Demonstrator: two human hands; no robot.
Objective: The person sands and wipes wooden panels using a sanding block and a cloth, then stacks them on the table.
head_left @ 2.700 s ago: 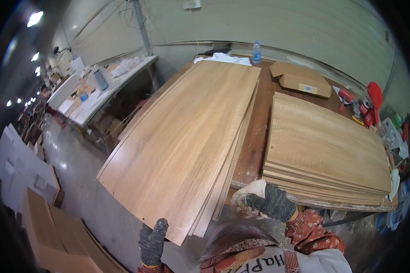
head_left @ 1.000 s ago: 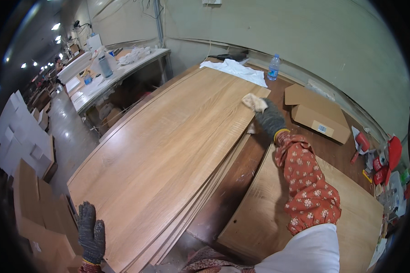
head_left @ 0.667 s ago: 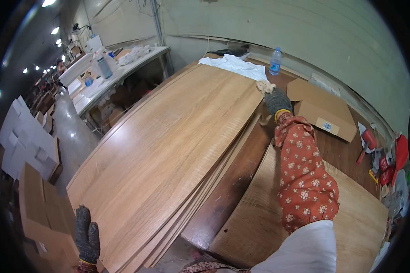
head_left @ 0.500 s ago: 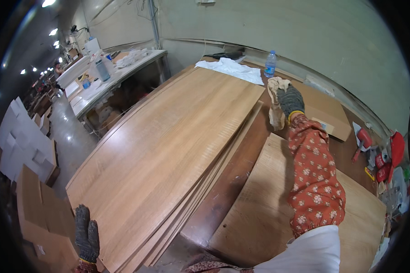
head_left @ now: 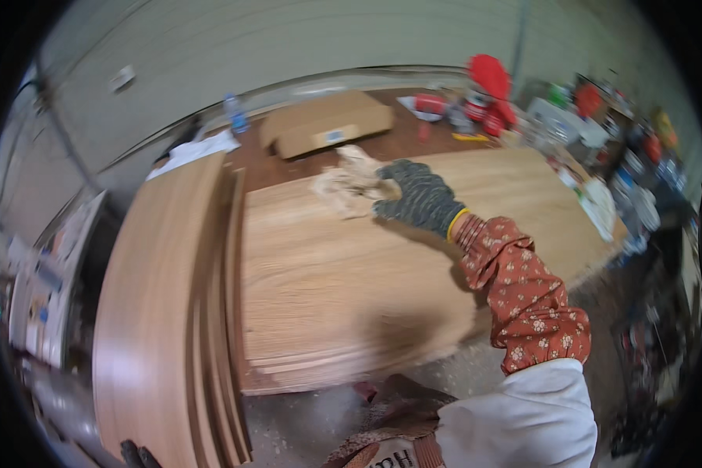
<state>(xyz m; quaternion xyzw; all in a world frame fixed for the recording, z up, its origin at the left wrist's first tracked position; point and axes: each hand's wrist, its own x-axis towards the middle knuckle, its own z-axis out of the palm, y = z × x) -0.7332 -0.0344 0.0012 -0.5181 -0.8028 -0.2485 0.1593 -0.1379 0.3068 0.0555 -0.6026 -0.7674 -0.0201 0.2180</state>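
My right hand, in a dark grey knitted glove with a yellow cuff edge, grips a crumpled beige rag. The rag hangs over the far part of a pale wood-grain panel on top of the right-hand stack; whether it touches the surface I cannot tell. To the left lies another stack of wood-grain panels. Only the gloved fingertips of my left hand show, at the near end of that left stack. They look stretched out, with nothing seen in them.
Beyond the panels are a flat cardboard box, a water bottle, a white cloth and red tools. Bags and bottles clutter the right side. A white worktable stands at far left.
My view has swung right. My right hand has brought the rag from beside the cardboard box to over the right-hand panel. My left hand has slipped mostly out of view.
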